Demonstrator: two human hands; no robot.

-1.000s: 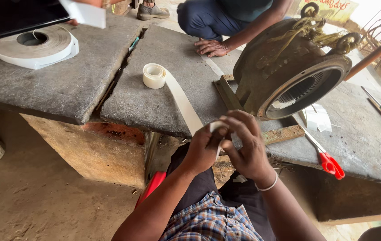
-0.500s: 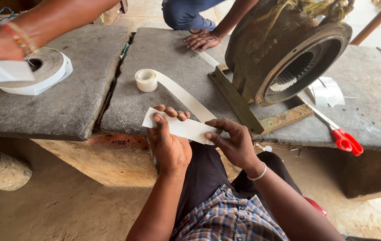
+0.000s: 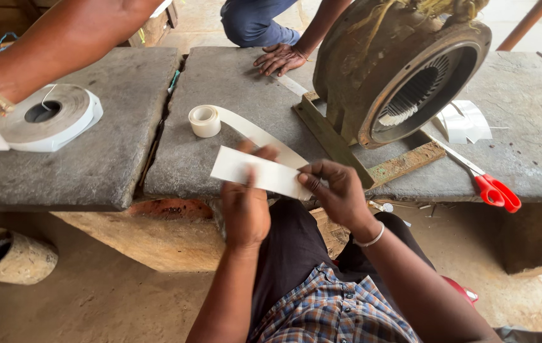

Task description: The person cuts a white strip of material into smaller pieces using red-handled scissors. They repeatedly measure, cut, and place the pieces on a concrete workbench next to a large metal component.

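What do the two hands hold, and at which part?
Both hold a white paper strip: the left hand at its lower middle, the right hand at its right end.

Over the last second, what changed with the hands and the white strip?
Both hands rose from the slab edge and spread: a second ago they were bunched together low; now the left hand and right hand hold the white paper strip stretched flat between them. The small white tape roll, rusty round motor housing and red-handled scissors stayed put.
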